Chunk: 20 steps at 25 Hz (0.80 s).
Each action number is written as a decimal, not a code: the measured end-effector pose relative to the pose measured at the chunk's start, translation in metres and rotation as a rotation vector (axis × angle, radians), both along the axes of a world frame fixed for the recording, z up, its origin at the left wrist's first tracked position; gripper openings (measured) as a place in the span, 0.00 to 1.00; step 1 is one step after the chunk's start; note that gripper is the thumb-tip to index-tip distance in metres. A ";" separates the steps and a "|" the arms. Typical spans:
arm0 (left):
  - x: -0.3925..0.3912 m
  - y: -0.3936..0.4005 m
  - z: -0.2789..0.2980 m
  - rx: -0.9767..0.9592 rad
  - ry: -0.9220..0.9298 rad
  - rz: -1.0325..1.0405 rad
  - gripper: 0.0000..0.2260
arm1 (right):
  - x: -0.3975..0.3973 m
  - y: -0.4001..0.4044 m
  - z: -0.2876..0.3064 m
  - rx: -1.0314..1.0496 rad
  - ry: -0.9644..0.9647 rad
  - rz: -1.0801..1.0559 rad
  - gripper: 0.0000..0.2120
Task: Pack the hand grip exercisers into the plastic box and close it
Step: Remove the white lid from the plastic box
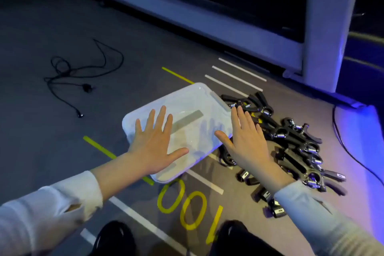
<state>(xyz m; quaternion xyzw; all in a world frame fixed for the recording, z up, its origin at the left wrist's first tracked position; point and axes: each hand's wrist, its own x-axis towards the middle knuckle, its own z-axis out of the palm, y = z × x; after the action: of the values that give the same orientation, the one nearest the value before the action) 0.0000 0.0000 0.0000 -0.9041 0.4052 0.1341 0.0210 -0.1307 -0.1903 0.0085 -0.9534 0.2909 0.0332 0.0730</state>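
We see translucent white box (187, 108), lidded; left hand (154, 143) flat on it, right hand (244, 139) spread above its right edge; black exercisers (295, 143) heaped right of it.

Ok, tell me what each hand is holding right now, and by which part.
Nothing is held. The left hand lies flat, fingers spread, on the plastic box lid; the right hand is open at its right edge.

White long sleeves (52, 203), dark trousers (116, 239)

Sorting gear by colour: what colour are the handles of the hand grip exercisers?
Black, with silvery metal springs; the hand grip exercisers show in the head view.
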 end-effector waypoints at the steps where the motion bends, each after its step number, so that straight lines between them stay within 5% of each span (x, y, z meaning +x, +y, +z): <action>1: -0.001 0.002 -0.007 0.044 -0.010 -0.005 0.44 | -0.001 -0.001 -0.007 0.003 0.029 0.000 0.43; 10: 0.007 0.030 -0.054 0.012 0.000 0.040 0.40 | 0.013 0.001 -0.071 -0.037 0.154 0.204 0.46; 17: 0.005 0.045 -0.073 -0.484 0.203 0.374 0.38 | 0.037 -0.015 -0.071 -0.141 -0.022 0.104 0.30; 20: 0.019 0.046 -0.081 -0.701 0.344 0.623 0.30 | 0.064 -0.045 -0.070 -0.105 -0.039 0.031 0.30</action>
<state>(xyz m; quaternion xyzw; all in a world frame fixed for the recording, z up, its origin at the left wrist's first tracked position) 0.0187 0.0461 -0.0808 -0.8996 0.1344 0.1367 -0.3924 -0.0667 -0.2355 -0.0618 -0.9608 0.2759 0.0006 0.0280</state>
